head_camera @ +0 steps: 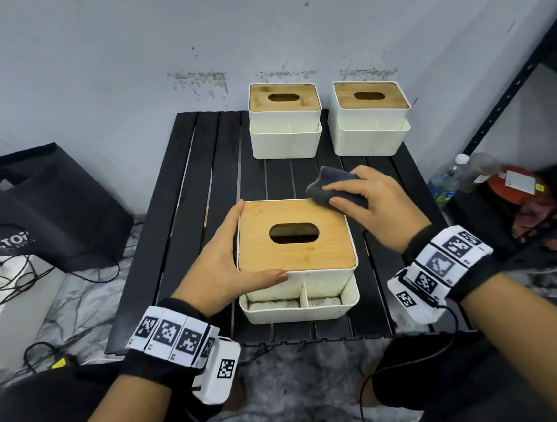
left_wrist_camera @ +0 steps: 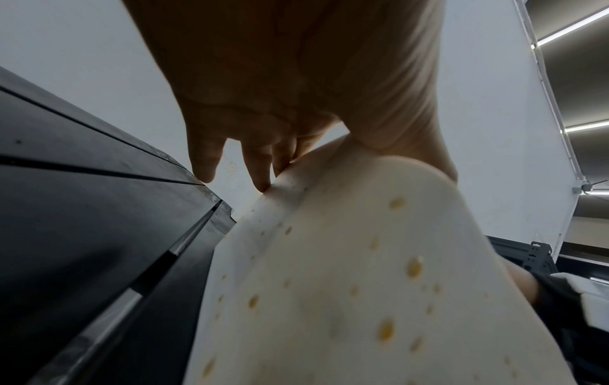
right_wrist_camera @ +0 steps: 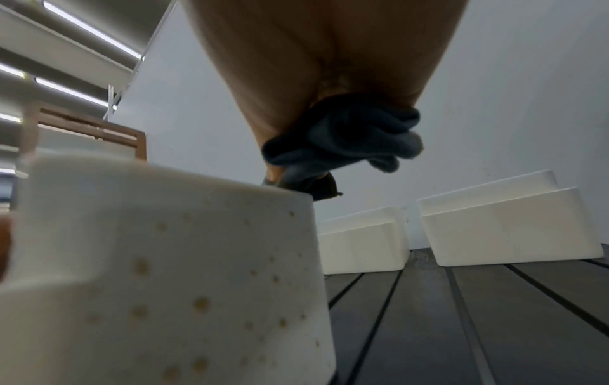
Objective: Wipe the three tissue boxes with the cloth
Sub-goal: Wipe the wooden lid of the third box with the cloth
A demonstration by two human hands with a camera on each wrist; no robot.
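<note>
Three white tissue boxes with wooden lids stand on a black slatted table (head_camera: 181, 199). The near box (head_camera: 295, 243) sits in the middle; brown spots dot its white sides (left_wrist_camera: 379, 299) (right_wrist_camera: 184, 281). My left hand (head_camera: 228, 265) holds its left side, thumb along the front edge and fingers (left_wrist_camera: 260, 169) against the far left corner. My right hand (head_camera: 374, 202) grips a bunched dark grey cloth (head_camera: 332, 184) (right_wrist_camera: 349, 140) and presses it on the lid's far right corner. The other two boxes (head_camera: 284, 122) (head_camera: 368, 118) stand side by side at the back by the wall.
A black metal shelf (head_camera: 509, 96) stands to the right with a plastic bottle (head_camera: 449, 175) and a red item on it. Black bags (head_camera: 44, 204) and cables lie on the floor to the left. A grey wall runs right behind the table.
</note>
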